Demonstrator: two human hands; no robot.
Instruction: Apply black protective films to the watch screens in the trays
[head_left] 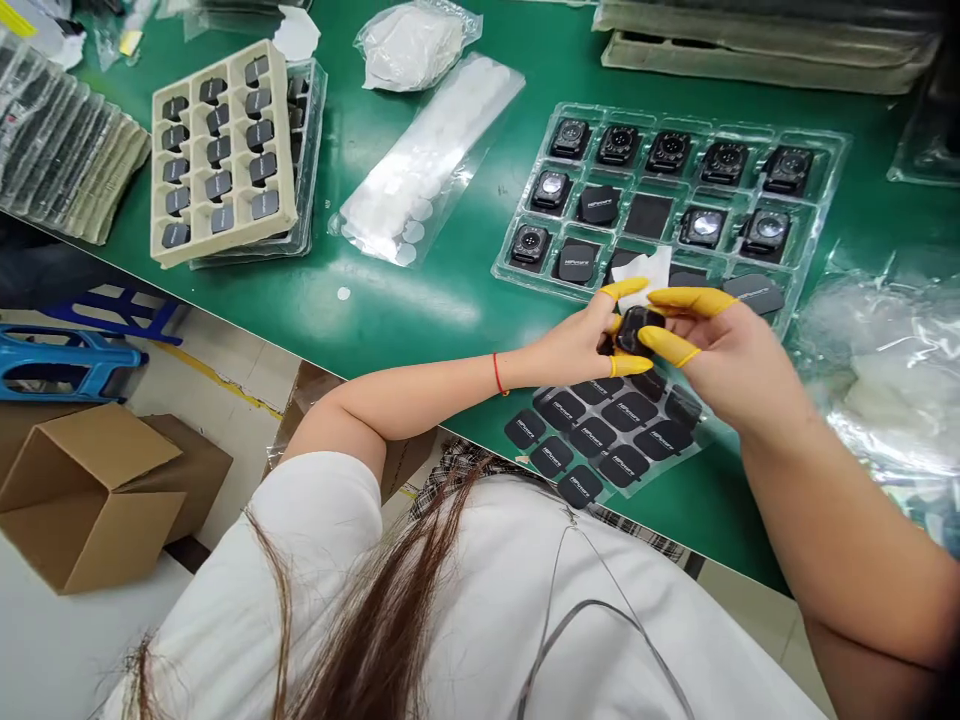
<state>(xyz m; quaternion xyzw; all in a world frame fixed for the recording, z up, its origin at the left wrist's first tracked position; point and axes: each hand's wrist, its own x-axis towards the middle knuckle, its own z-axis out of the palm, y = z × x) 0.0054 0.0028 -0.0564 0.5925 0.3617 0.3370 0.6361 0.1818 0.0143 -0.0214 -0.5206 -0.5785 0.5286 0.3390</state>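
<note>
In front of me, at the near edge of the clear plastic tray [514, 245], my left hand [581, 335] and my right hand [739, 350] grip a black smartwatch body [636, 328]. Yellow finger cots cover several fingertips. A white cloth or wipe [643, 276] sticks up between the index fingers; which hand holds it I cannot tell. Several strapless watch bodies [667, 150] lie back side up in the tray, and some compartments hold dark printed squares [577, 262]. Below my hands lies a sheet of black printed stickers or films [592, 437].
At the left, a beige tray of dark pieces [225, 215] rests on clear trays, beside stacked trays [67, 140]. A clear bag of round discs [435, 160] and a white bagged bundle [416, 45] lie mid-table. Plastic bags [885, 370] crowd the right. Cardboard boxes [97, 490] stand lower left.
</note>
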